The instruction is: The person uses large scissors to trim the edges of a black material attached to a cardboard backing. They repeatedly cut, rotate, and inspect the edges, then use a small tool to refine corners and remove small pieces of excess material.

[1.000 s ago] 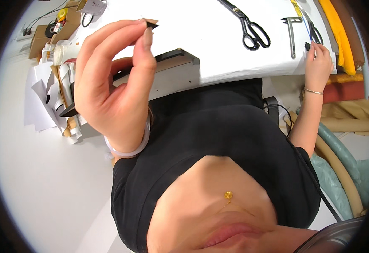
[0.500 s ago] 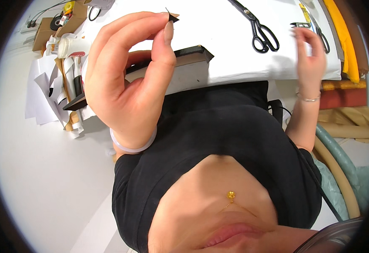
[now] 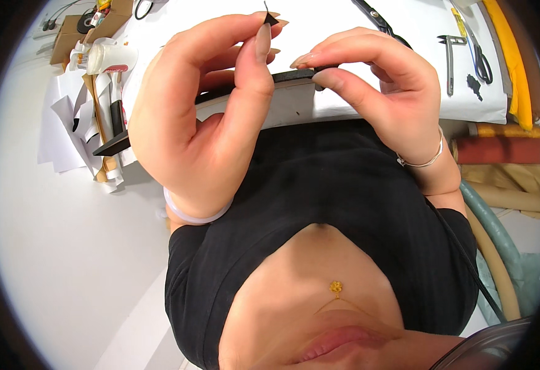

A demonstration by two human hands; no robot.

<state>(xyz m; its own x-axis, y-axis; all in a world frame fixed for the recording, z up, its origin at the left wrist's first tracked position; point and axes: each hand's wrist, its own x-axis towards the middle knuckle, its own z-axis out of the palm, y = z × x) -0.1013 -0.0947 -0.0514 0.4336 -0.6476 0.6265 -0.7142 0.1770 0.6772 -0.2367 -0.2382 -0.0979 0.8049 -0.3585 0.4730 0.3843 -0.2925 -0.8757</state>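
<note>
While the left hand (image 3: 202,123) pinches a small black triangle (image 3: 271,20) up at twelve o'clock, the right hand (image 3: 399,92) stands apart from it, its finger and thumb nearly meeting around something dark; whether that is a separate piece, I cannot tell. The left hand blocks the middle of a black-edged board (image 3: 291,76). At one o'clock, on the white tabletop (image 3: 319,15), scissors (image 3: 378,18) run partly behind the right hand. Snips (image 3: 450,65) lie near two o'clock, a jar (image 3: 112,57) near ten, papers (image 3: 63,139) just above nine.
</note>
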